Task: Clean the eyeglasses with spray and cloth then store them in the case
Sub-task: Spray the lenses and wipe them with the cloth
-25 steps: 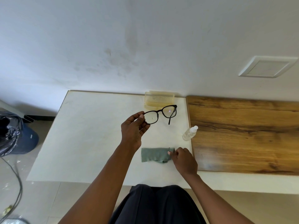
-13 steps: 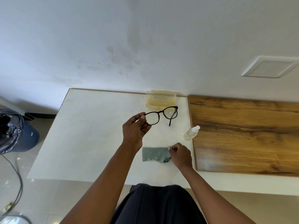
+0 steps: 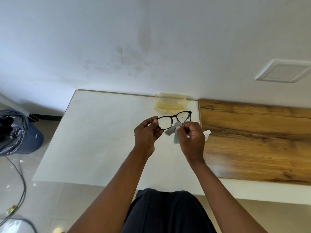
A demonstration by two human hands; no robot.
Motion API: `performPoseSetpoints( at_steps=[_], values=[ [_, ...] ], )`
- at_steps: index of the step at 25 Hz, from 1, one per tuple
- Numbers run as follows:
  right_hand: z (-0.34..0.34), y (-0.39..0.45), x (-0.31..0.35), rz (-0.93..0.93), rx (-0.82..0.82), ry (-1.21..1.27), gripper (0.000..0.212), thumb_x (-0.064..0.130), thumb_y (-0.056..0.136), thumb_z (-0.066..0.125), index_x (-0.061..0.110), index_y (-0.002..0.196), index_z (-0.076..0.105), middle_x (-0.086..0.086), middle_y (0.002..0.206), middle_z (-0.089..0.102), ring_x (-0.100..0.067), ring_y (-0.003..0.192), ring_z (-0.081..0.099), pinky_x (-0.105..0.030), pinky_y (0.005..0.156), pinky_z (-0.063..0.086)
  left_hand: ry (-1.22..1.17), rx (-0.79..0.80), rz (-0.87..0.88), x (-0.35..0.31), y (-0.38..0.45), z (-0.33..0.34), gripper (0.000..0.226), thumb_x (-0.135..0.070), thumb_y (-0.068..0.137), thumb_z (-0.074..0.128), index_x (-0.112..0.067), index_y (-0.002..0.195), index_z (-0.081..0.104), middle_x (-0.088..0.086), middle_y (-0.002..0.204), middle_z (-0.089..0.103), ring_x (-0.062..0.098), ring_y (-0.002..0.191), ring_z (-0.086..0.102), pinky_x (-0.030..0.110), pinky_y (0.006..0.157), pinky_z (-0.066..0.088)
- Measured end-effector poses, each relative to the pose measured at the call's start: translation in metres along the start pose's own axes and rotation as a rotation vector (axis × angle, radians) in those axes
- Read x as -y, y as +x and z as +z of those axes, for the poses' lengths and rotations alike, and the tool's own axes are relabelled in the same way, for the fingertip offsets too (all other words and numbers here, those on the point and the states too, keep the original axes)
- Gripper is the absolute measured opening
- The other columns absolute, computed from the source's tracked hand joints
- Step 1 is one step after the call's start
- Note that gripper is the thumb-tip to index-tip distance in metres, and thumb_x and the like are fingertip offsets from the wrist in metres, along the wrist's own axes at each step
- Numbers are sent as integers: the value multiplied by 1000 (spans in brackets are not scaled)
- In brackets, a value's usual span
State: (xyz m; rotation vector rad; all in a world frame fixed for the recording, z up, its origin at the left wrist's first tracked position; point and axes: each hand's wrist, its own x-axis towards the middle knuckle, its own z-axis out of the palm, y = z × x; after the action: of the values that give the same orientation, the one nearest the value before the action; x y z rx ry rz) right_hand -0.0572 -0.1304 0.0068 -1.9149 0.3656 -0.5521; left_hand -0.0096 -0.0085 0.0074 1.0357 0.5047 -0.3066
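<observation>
Black-framed eyeglasses (image 3: 174, 117) are held up above the white table (image 3: 101, 132). My left hand (image 3: 147, 133) pinches their left end between thumb and fingers. My right hand (image 3: 191, 137) grips the grey-green cloth (image 3: 170, 131) and holds it just below the right lens. The cloth hangs partly behind the lenses, blurred. A small clear spray bottle (image 3: 206, 135) lies on the table, mostly hidden behind my right hand. The open translucent yellowish case (image 3: 170, 103) sits at the back of the table against the wall.
A wooden board (image 3: 255, 140) covers the table's right part. A bin with a black bag (image 3: 15, 132) stands on the floor at left, with a cable (image 3: 21, 179) trailing near it. A white wall rises directly behind the table.
My right hand has lifted the cloth off the table and brought it up to the right lens. My left hand keeps holding the glasses at about the same place.
</observation>
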Motion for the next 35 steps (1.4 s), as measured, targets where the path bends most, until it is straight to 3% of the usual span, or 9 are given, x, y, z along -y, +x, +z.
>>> performPoseSetpoints(
  at_steps=[5, 9, 13, 17, 21, 25, 30, 35],
  values=[
    [7, 5, 8, 52, -15, 24, 7, -3, 76, 67, 0, 72, 61, -4, 91, 49, -6, 74, 53, -1, 59, 41, 12, 9, 8, 0, 0, 0, 11, -4, 88, 57, -8, 90, 67, 7, 64, 53, 19, 62, 53, 28, 63, 57],
    [5, 0, 7, 23, -15, -23, 11, -1, 73, 68, 1, 66, 60, 0, 88, 50, -13, 74, 54, 2, 62, 37, 9, 11, 9, -1, -2, 2, 12, -3, 88, 57, -9, 90, 67, 7, 64, 53, 19, 62, 53, 30, 68, 57],
    [4, -3, 10, 39, -54, 52, 12, 13, 71, 60, 5, 62, 59, 11, 77, 53, -2, 74, 54, -1, 66, 38, 18, 5, 15, -2, -4, 4, 13, -3, 88, 57, -10, 88, 68, 6, 64, 53, 18, 63, 54, 30, 68, 57],
    [6, -1, 14, -92, -61, -19, 12, 7, 77, 65, 0, 68, 61, -2, 74, 58, -9, 67, 53, -2, 65, 40, 28, 15, 19, -2, -5, 4, 12, -3, 88, 57, -9, 89, 67, 7, 64, 52, 20, 62, 52, 31, 70, 57],
    [13, 2, 16, -183, -50, -212, 7, 1, 78, 70, -5, 79, 66, -20, 80, 63, -24, 69, 60, -20, 65, 47, 37, 29, 19, -1, -6, 5, 11, -3, 88, 57, -8, 91, 67, 7, 64, 52, 18, 60, 52, 31, 70, 58],
    [19, 0, 20, -263, 12, -343, 14, -4, 80, 65, -6, 93, 68, -24, 85, 62, -33, 78, 64, -22, 72, 44, 23, 41, 14, -1, -5, 5, 11, -2, 88, 57, -6, 93, 66, 7, 64, 52, 19, 61, 52, 31, 71, 58],
    [18, -10, 20, -365, 195, -480, 29, -10, 81, 60, -6, 110, 63, -26, 91, 59, -37, 86, 61, -46, 70, 55, 10, 34, 21, -3, -5, 5, 12, -1, 87, 58, -5, 94, 67, 4, 60, 59, 18, 59, 56, 30, 68, 59],
    [11, -15, 15, -390, 228, -563, 34, -9, 76, 67, -6, 109, 64, -27, 91, 61, -39, 86, 62, -47, 66, 55, -4, 32, 22, -6, -3, 4, 12, -1, 88, 56, -6, 90, 68, 4, 59, 55, 15, 53, 55, 30, 65, 59]
  ],
)
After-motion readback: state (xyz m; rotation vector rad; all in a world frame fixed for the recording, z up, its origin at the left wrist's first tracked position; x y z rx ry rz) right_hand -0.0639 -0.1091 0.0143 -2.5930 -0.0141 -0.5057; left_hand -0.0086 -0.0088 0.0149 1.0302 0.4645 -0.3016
